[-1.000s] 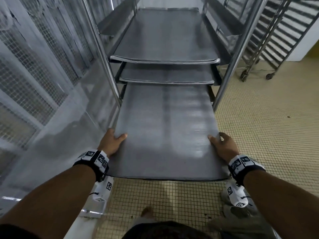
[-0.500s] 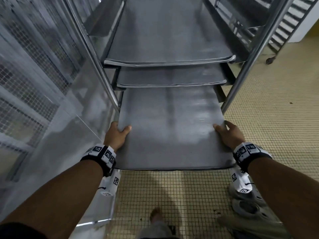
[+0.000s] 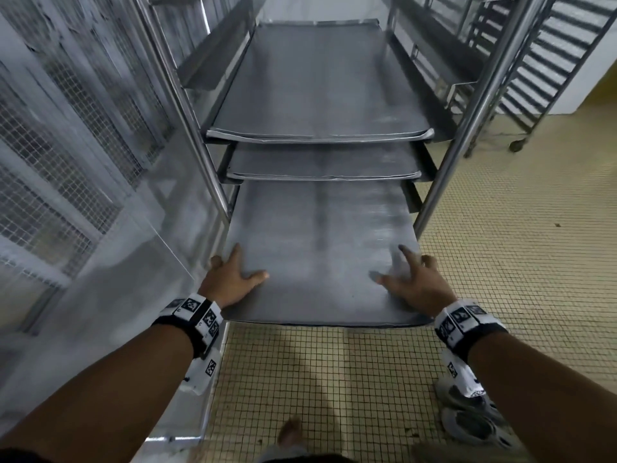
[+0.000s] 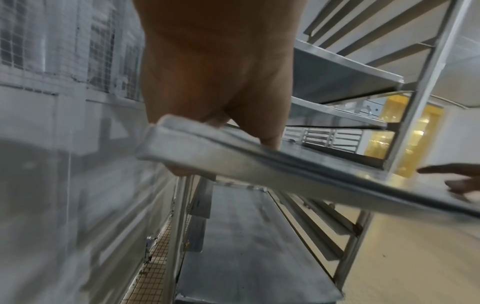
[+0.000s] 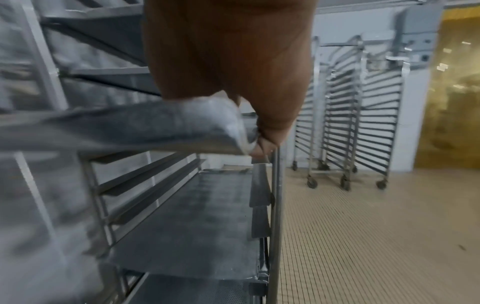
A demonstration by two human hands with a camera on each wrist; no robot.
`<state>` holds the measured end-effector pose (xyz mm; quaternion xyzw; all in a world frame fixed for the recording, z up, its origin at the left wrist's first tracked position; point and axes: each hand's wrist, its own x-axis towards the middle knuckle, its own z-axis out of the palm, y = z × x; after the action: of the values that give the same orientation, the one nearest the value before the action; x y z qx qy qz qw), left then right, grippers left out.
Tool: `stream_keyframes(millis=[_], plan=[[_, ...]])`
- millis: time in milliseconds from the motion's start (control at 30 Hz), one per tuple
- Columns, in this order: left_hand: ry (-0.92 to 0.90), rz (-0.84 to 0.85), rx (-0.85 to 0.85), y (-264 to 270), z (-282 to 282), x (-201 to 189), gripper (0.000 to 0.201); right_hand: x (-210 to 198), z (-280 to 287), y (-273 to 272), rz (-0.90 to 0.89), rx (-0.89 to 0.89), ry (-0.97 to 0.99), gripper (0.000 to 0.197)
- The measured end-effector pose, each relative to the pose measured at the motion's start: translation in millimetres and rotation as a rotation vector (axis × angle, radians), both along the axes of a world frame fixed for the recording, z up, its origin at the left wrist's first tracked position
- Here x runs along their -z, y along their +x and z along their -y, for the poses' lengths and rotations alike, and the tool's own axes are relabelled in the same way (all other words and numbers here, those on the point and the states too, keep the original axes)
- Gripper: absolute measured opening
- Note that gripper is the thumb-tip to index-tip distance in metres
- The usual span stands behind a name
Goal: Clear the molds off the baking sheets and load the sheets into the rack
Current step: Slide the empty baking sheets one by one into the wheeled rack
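Note:
A bare grey baking sheet [image 3: 317, 255] lies partly inside the steel rack [image 3: 467, 128], its near end sticking out toward me. My left hand [image 3: 233, 279] holds the near-left corner, thumb and index finger on top and other fingers curled round the edge. In the left wrist view a finger of the left hand [image 4: 215, 82] shows under the sheet [image 4: 285, 170]. My right hand [image 3: 414, 282] holds the near-right corner, thumb on top and index finger straight. In the right wrist view the right hand [image 5: 233, 61] curls its fingers at the sheet's [image 5: 130, 127] edge. No molds are in view.
Two loaded sheets [image 3: 317, 78] [image 3: 320, 162] sit on the runners above. Another sheet [image 4: 246, 246] lies lower in the rack. A mesh-panelled wall [image 3: 66, 162] runs close on the left. More wheeled racks [image 5: 350, 113] stand at the right on the tiled floor [image 3: 500, 262].
The sheet has slid deeper into the rack. Both hands have shifted from its side edges back to the near corners, and the index fingers have straightened.

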<state>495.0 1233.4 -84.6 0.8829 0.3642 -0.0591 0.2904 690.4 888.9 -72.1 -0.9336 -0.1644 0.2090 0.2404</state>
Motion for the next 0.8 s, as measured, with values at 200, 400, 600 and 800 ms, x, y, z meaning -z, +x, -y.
stream_keyframes(millis=[200,400,600,800], plan=[[0.068,-0.165,0.196,-24,34,-12,0.142,6,14,-23,0.090,-0.253,-0.134,0.132],[0.237,-0.167,0.399,-39,41,-1,0.133,23,31,-29,0.234,-0.447,-0.203,0.127],[0.311,0.027,0.441,-33,77,5,0.082,6,24,-52,0.340,-0.588,-0.231,0.089],[0.304,-0.011,0.493,-5,105,8,0.072,-6,-5,-68,0.347,-0.689,-0.166,0.059]])
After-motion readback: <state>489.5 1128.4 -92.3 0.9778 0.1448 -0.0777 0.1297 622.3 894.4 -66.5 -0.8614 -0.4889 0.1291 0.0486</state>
